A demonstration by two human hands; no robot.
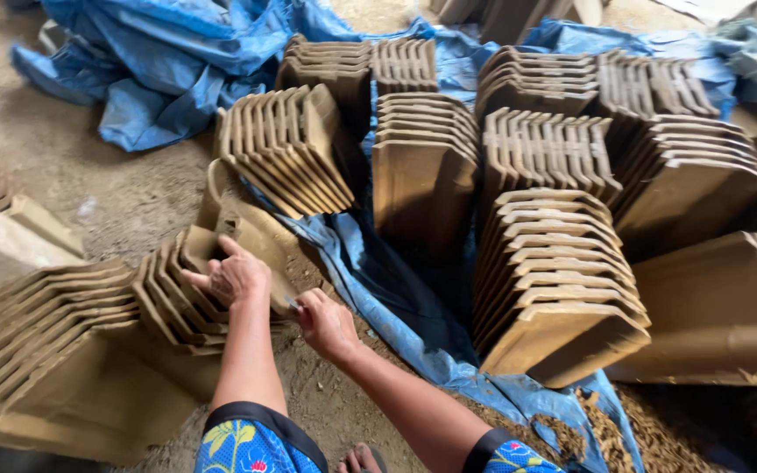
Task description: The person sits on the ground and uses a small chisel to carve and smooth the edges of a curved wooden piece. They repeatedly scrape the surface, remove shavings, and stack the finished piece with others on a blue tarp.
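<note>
Clay roof tiles, unfired and brown, fill most of the frame in leaning stacks. The left hand (pixel 237 278), at lower left of centre, lies with its fingers spread and curled over the top edge of a single tile (pixel 260 235) that stands tilted against a short stack of tiles (pixel 177 298), steadying it. Just to the right, the right hand (pixel 326 324) is clenched around a small tool (pixel 293 304); only a short, pale tip shows beyond the fingers, touching the tile's lower edge, and what kind of tool it is cannot be told.

A larger fanned stack (pixel 54 342) spreads across the lower left of the frame. Above the hands, another stack (pixel 295 149) leans with its ribbed ends turned up. Further stacks crowd the centre and right, resting on a crumpled blue tarpaulin (pixel 168 61) that runs from the upper left down to the bottom centre. Bare dirt floor (pixel 116 193) shows at the left. Clay trimmings (pixel 606 429) lie in a loose heap at the lower right. Blue floral sleeves (pixel 247 442) and a sandalled foot (pixel 359 459) show at the bottom edge.
</note>
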